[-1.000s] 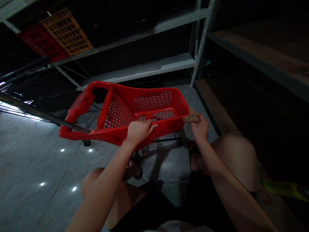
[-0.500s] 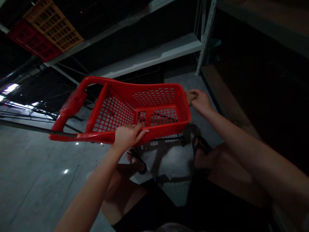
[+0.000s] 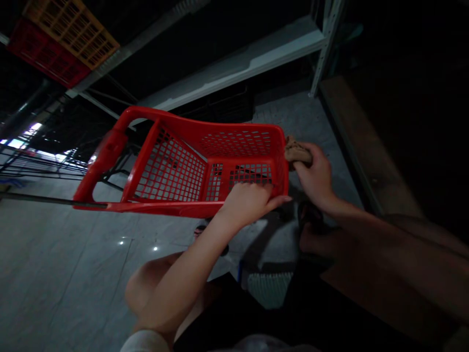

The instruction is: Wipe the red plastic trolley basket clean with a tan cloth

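A red plastic basket cart (image 3: 172,168) with a grid of holes stands on the floor in front of my knees. My left hand (image 3: 251,201) lies over its near rim at the right corner, fingers curled on the edge. My right hand (image 3: 315,176) is closed on a crumpled brown cloth (image 3: 296,151) and presses it against the outside of the basket's right end wall. The basket's red handle (image 3: 104,156) sticks out to the left. Nothing shows inside the basket.
Grey metal shelving (image 3: 256,54) runs behind the cart, with an orange crate (image 3: 71,27) and a red crate (image 3: 42,54) stacked at the upper left. A dark wooden shelf (image 3: 362,146) runs along the right. My sandalled feet (image 3: 311,220) rest on the pale tiled floor (image 3: 54,274).
My left hand slid right along the near rim to the corner. My right hand with the cloth came back down the end wall toward me. The view shifted left.
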{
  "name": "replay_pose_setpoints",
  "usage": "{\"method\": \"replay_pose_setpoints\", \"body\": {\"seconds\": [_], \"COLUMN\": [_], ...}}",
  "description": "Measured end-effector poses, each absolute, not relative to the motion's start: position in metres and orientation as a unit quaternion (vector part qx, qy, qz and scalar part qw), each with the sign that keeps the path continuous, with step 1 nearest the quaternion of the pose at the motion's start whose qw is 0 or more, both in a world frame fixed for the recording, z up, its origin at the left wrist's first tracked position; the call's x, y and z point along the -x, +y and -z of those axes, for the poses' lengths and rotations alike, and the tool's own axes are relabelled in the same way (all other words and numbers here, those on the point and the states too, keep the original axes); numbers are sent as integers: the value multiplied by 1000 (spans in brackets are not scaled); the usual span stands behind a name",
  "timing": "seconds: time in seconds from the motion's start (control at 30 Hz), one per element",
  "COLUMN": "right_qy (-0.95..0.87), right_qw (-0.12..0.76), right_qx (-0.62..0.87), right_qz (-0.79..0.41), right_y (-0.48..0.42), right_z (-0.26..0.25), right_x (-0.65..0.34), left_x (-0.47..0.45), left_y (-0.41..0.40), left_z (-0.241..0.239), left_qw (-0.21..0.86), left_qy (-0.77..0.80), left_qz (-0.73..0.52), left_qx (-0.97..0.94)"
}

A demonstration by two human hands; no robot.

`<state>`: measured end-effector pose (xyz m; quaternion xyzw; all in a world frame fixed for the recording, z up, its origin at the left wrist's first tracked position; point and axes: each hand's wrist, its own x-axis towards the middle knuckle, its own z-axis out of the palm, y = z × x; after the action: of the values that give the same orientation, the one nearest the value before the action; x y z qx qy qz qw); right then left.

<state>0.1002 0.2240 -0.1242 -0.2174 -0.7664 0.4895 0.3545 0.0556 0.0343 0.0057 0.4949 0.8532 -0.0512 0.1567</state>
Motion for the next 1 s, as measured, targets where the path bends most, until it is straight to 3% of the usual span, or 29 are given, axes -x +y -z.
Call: {"method": "replay_pose_setpoints", "body": {"seconds": [0.23,0.43,0.63,0.87,1.0], "right_qy": [-799,-859,-921,-965,-971], "right_qw": [344,308,229,170,130], "right_qx": [131,93,-51,-113,-142], "right_qz": [-476,-398,-313,-162,-141], "right_y": [183,224,248,234,238], "right_z": [118,107,81,64,52], "right_x": [-154,-80,-24,-70,-102], "left_x": [-56,-69,-71,-78,-71], "left_y": [28,13,22,16,-22], "left_z": [-7,-6,1,10,0], "left_qw": [178,173,126,75,72], "left_qy": [829,826,844,857,798], "left_qz": [76,81,34,-74,-97], "left_qx": [-525,-530,-521,-505,-591]}}
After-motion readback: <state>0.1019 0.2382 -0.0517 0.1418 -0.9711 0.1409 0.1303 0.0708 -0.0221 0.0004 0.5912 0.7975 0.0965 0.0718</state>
